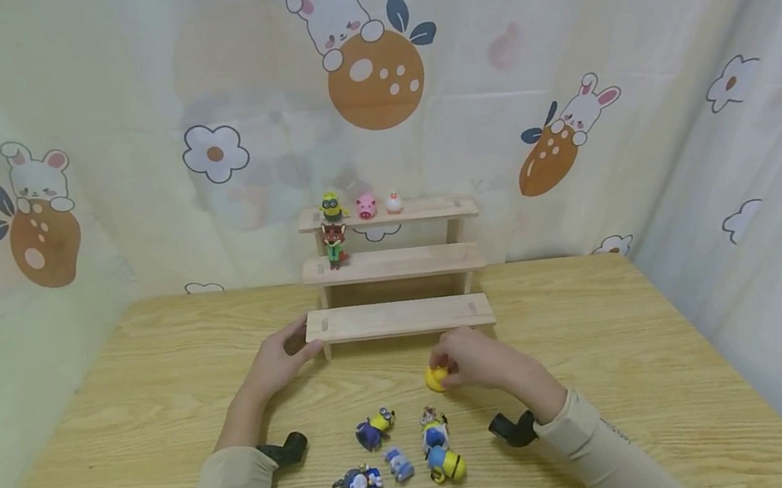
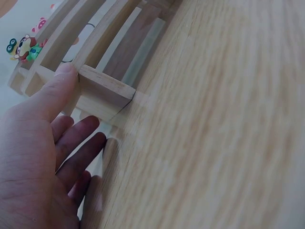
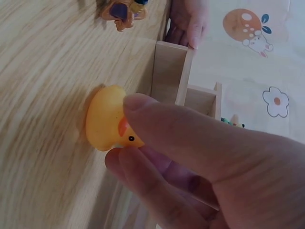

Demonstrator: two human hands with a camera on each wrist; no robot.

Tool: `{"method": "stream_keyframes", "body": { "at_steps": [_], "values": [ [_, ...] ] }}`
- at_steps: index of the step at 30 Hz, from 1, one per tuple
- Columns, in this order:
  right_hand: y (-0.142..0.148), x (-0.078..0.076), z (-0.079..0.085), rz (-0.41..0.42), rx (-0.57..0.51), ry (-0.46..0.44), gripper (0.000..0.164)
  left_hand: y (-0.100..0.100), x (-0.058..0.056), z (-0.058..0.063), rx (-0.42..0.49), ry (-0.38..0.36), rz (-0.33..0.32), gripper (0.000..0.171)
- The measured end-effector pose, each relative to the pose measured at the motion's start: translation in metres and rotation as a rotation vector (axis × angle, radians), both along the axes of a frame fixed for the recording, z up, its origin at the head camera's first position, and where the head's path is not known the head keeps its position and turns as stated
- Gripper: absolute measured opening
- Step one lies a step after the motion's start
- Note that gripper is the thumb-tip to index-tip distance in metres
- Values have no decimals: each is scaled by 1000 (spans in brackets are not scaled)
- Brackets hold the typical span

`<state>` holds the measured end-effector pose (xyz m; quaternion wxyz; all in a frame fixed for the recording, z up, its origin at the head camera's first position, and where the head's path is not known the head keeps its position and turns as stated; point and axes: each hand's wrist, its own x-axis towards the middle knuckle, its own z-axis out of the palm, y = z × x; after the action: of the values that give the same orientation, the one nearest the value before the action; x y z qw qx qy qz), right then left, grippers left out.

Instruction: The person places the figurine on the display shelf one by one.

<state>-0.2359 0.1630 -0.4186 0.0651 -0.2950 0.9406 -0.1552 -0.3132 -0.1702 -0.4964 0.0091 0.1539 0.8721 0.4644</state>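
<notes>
1. From my remote station I watched the right hand [image 1: 482, 358] pinch a yellow duck [image 3: 106, 117], its thumb by the orange beak and its fingers on the other side.
2. I found the duck low over the table [image 1: 604, 347], in front of the wooden stand [image 1: 455, 230] and right of its middle; I could not tell whether its base touched the wood.
3. I saw the left hand [image 1: 278, 364] with its fingers loosely extended, clasping nothing, while its thumb touched the left end of the lowest step [image 1: 399, 319].
4. Nearer the person than the duck, I counted five small figures: a purple-clad one [image 1: 370, 435], a white-and-blue one [image 1: 434, 433], a blue-and-yellow one [image 1: 439, 463] just beside that, a pale blue one [image 1: 399, 464] and a dark grey one [image 1: 355, 483].
5. Up on the top step [image 1: 431, 206] I made out a goggled yellow figure [image 1: 332, 207], a pink pig [image 1: 366, 207] and a white figure [image 1: 394, 204], in a row from the left.
6. A fox figure [image 1: 334, 246] stood toward the left end of the middle step [image 1: 409, 261].
</notes>
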Motion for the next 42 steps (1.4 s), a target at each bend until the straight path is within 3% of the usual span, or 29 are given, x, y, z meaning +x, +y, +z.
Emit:
{"method": "stream_keyframes", "body": {
  "at_steps": [13, 22, 31, 42],
  "values": [
    [0, 1, 1, 13, -2, -9, 13, 0, 1, 1, 5, -6, -3, 82],
    [-1, 1, 2, 40, 25, -3, 26, 0, 2, 2, 7, -10, -1, 82],
    [-3, 2, 3, 34, 65, 48, 24, 0, 3, 5, 15, -12, -3, 81],
    [-5, 1, 1, 17, 67, 36, 21, 1, 3, 5, 11, -18, -2, 81]
  ]
}}
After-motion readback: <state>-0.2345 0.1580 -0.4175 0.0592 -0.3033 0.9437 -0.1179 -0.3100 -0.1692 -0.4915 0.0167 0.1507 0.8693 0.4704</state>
